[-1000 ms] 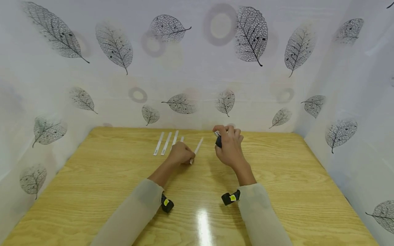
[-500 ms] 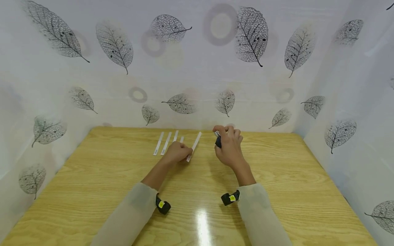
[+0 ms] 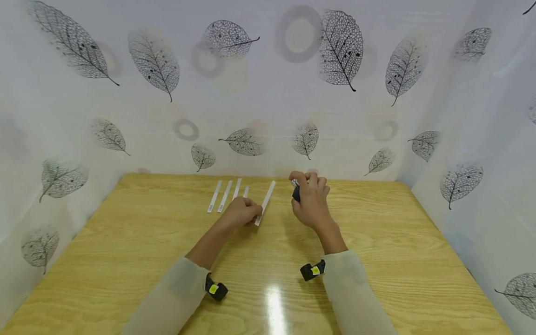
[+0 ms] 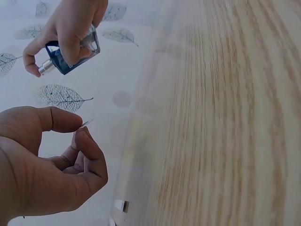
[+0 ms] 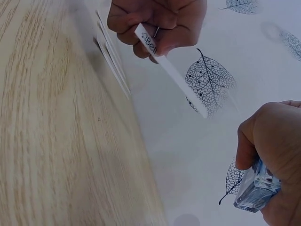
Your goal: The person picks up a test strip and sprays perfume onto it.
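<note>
My left hand [image 3: 240, 213] pinches a white paper test strip [image 3: 269, 193] near its lower end, between thumb and index finger. Handwritten letters show on the strip's near end in the right wrist view. My right hand [image 3: 313, 200] grips a dark blue glass perfume bottle [image 4: 63, 63], lifted above the table. In the left wrist view its index fingertip rests by the silver spray nozzle [image 4: 46, 67], which points toward the strip side. A short distance separates bottle and strip. The bottle's clear base [image 5: 256, 190] shows under the right hand in the right wrist view.
Several similar white strips [image 3: 214, 197] lie side by side at the back left of the wooden table [image 3: 259, 260], some partly hidden behind my left hand. A leaf-printed white curtain [image 3: 268, 93] encloses the table's back and sides.
The strip in my left hand has turned from nearly edge-on to show its broad face. My left forearm has swung left and toward me; the right hand with the bottle stays put.
</note>
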Motion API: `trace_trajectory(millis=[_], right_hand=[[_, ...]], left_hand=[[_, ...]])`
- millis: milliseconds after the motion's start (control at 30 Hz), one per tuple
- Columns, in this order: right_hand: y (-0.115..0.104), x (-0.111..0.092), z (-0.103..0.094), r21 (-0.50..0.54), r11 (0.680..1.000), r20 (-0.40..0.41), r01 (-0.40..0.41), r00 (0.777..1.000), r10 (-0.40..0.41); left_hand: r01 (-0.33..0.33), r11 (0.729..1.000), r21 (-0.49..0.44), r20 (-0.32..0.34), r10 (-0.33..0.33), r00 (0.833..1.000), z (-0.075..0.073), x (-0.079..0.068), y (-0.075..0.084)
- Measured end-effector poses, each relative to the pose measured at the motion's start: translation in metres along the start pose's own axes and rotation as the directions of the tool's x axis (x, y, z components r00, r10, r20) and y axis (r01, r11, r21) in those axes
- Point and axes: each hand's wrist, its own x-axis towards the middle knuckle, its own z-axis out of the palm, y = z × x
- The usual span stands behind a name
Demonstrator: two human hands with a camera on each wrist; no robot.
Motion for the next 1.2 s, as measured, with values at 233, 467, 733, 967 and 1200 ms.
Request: trace_trajectory(millis=[233,467,733,967,1200], right_hand=[[0.0,0.0,0.002,0.001,1.0,-0.004,0.004,1.0,-0.004],[-0.001,-0.001,0.004,-0.007,1.0,-0.007,0.015,1.0,-0.015],[0.0,0.0,0.004,-0.024,1.0,-0.003,0.016,1.0,-0.016],[0.0,-0.001,0.004,-0.019,1.0,-0.004,0.017,1.0,-0.017],[0.0,-0.001,0.005,-0.028,0.999,-0.025,0.036,0.999,-0.037]], left_hand=[[0.003,0.998,-0.065,0.068,0.001,0.998,0.006,-0.009,0.003],[-0.004,0.998,-0.062,0.083,0.009,0.997,0.01,-0.017,0.007],[-0.007,0.995,-0.101,0.088,0.016,0.996,0.013,-0.022,0.012],[-0.014,0.994,-0.11,0.101,0.025,0.995,0.015,-0.027,0.017],[-0.022,0.993,-0.114,0.111,0.035,0.993,0.016,-0.028,0.018]])
